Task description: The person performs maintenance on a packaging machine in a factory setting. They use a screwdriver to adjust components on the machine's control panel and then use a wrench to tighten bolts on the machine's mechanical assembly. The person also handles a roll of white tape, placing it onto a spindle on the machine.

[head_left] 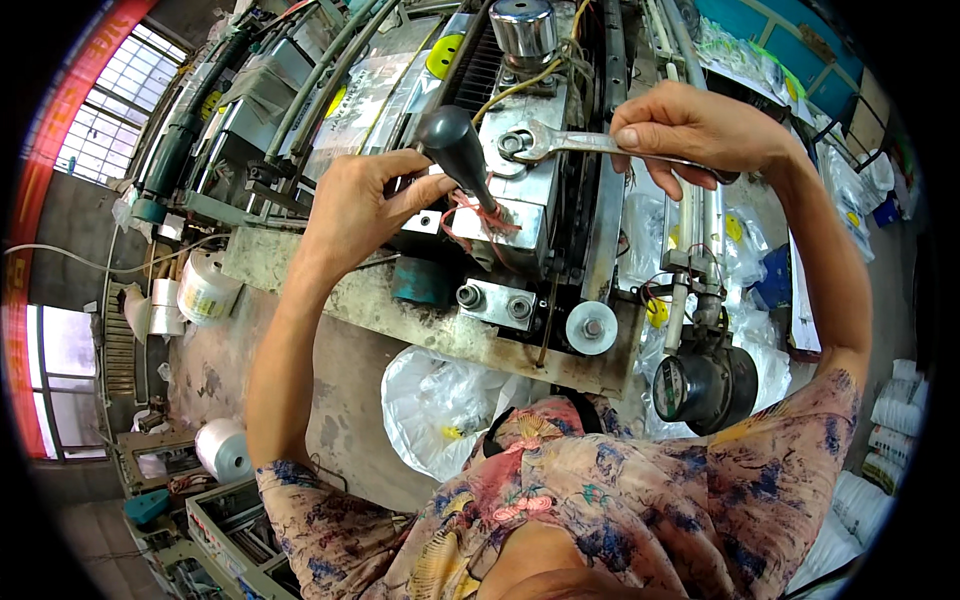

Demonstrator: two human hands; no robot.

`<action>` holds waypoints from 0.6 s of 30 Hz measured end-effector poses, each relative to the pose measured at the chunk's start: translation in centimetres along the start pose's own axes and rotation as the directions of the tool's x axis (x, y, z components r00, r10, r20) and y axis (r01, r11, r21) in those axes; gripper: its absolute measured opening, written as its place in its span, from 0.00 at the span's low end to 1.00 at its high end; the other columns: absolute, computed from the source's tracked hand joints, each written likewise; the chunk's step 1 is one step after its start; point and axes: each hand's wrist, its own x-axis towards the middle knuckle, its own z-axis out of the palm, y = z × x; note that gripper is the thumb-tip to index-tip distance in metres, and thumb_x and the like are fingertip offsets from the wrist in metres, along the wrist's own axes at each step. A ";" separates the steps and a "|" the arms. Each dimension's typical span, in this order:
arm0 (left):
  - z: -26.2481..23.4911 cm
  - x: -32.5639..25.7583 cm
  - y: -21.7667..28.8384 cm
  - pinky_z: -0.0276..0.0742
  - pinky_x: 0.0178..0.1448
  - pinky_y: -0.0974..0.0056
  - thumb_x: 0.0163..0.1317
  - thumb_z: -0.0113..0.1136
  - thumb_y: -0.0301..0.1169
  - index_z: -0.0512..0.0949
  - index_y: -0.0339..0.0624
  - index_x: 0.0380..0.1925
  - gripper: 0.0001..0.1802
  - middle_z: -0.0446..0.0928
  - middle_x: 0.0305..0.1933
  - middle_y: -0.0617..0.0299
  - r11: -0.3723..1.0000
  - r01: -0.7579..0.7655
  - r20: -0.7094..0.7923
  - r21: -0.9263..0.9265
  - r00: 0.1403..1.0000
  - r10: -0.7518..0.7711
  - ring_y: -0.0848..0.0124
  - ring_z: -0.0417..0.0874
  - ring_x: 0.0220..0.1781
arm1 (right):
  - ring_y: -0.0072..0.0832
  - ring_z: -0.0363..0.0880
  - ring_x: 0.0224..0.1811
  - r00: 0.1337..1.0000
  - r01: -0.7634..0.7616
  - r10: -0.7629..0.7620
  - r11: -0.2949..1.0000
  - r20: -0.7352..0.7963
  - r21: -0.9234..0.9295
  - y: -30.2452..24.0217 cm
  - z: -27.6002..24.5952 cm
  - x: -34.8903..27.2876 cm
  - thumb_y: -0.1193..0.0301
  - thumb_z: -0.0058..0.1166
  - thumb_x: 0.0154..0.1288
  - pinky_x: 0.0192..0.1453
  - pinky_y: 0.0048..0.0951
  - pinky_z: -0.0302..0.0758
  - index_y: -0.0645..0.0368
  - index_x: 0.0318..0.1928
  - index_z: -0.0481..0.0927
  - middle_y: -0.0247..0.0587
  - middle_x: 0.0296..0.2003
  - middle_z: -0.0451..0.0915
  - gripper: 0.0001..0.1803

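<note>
My right hand (690, 135) is closed around the far end of a steel open-end wrench (580, 142). The wrench's jaw sits around a nut (514, 144) on top of the machine's metal block (520, 232). Beside it, a lever with a black handle (455, 145) leans up from the block. My left hand (365, 205) is at this handle, thumb and forefinger bent against its side; the handle hides part of the fingertips. Red string (475, 215) is wound around the lever's foot. Beyond the wrench stands a shiny metal cylinder (524, 35).
Clear plastic bags (440, 405) are heaped below the machine's front edge (480, 350). A round gauge-like device (700, 385) hangs at the right. Rolls of film (222, 450) stand at the left. Printed film with yellow smiley faces (444, 57) runs through the rollers.
</note>
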 end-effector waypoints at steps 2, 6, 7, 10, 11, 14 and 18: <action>-0.1 0.3 -0.2 0.72 0.29 0.65 0.59 0.67 0.44 0.85 0.39 0.35 0.17 0.82 0.24 0.54 0.997 0.001 0.003 -0.075 1.000 -0.001 0.67 0.80 0.22 | 0.12 0.61 0.05 1.000 0.014 -0.014 0.999 0.003 -0.030 -0.2 -0.3 0.3 0.55 0.43 0.76 0.10 0.16 0.56 0.65 0.37 0.78 0.34 0.12 0.74 0.23; 0.1 0.2 -0.4 0.73 0.30 0.64 0.59 0.67 0.43 0.85 0.40 0.35 0.16 0.82 0.25 0.54 0.995 -0.032 -0.013 -0.090 0.999 0.031 0.65 0.81 0.23 | 0.12 0.60 0.05 0.998 0.037 -0.036 0.999 0.043 -0.026 -0.5 -0.4 0.7 0.55 0.43 0.76 0.10 0.16 0.56 0.66 0.36 0.79 0.33 0.12 0.73 0.24; 0.0 0.2 -0.3 0.73 0.30 0.64 0.59 0.67 0.43 0.85 0.40 0.35 0.16 0.82 0.25 0.53 0.996 -0.036 -0.016 -0.082 0.999 0.035 0.65 0.81 0.23 | 0.12 0.60 0.05 0.998 0.032 -0.031 0.999 0.049 -0.027 -0.5 -0.5 0.8 0.55 0.43 0.76 0.10 0.16 0.56 0.66 0.36 0.79 0.33 0.12 0.73 0.24; 0.1 -0.1 -0.1 0.73 0.30 0.63 0.60 0.66 0.44 0.85 0.40 0.35 0.17 0.81 0.25 0.53 0.997 -0.029 -0.022 -0.065 0.999 0.027 0.63 0.81 0.23 | 0.11 0.59 0.06 0.998 0.017 -0.017 1.000 0.053 0.005 -0.4 -0.2 0.8 0.56 0.43 0.76 0.09 0.16 0.55 0.66 0.36 0.78 0.31 0.11 0.72 0.24; 0.1 -0.2 0.1 0.73 0.30 0.63 0.60 0.66 0.45 0.85 0.40 0.34 0.17 0.81 0.24 0.53 0.998 -0.024 -0.023 -0.059 0.999 0.022 0.63 0.81 0.23 | 0.11 0.59 0.06 0.999 0.013 -0.014 1.000 0.048 0.019 -0.4 0.0 0.6 0.56 0.43 0.76 0.09 0.16 0.55 0.65 0.36 0.78 0.31 0.11 0.72 0.23; -0.3 -0.6 1.6 0.72 0.28 0.60 0.60 0.64 0.47 0.85 0.40 0.31 0.19 0.79 0.22 0.53 0.998 0.063 0.003 0.028 0.998 -0.063 0.60 0.80 0.22 | 0.12 0.62 0.09 0.997 -0.075 0.074 0.996 0.024 0.040 -1.1 1.4 -0.3 0.60 0.41 0.77 0.12 0.16 0.59 0.63 0.39 0.77 0.28 0.14 0.73 0.19; -0.4 -1.9 3.9 0.71 0.28 0.56 0.62 0.61 0.49 0.84 0.42 0.30 0.20 0.77 0.19 0.53 0.975 0.152 -0.055 0.161 0.988 -0.145 0.54 0.79 0.23 | 0.11 0.64 0.11 0.994 -0.083 0.093 0.983 -0.053 0.164 -1.9 3.8 -1.4 0.59 0.40 0.77 0.14 0.17 0.62 0.63 0.40 0.76 0.28 0.16 0.73 0.19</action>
